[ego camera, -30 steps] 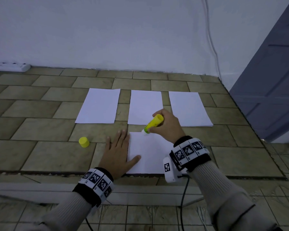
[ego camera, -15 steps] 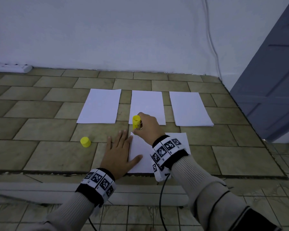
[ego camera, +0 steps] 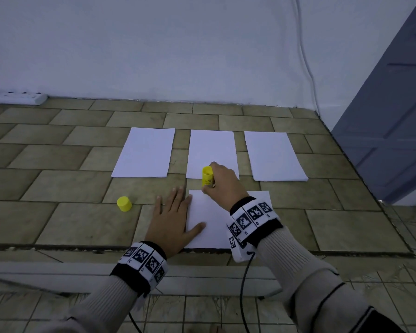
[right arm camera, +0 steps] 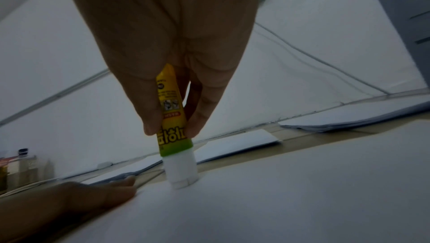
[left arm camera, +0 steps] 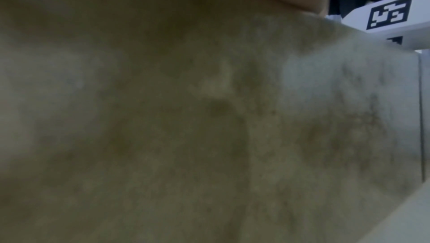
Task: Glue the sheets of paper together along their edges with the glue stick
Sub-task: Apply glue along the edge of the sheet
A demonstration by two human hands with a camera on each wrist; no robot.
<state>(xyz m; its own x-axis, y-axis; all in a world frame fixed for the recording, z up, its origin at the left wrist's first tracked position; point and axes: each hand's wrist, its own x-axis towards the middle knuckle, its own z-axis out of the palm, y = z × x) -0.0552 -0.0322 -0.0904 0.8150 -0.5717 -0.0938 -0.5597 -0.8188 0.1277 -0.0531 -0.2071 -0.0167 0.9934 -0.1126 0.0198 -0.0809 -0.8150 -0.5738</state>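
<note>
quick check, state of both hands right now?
Left hand: open, flat, pressing the near sheet of paper down.
Right hand: pinching the glue stick, tip on that sheet.

Beige ribbed sleeves (ego camera: 291,255); black-white marker wristbands (ego camera: 251,217); black cable (ego camera: 244,280).

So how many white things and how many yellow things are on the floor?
White: 4, all paper: left sheet, middle sheet, right sheet, near sheet.
Yellow: 2: glue stick, cap.
Total: 6
</note>
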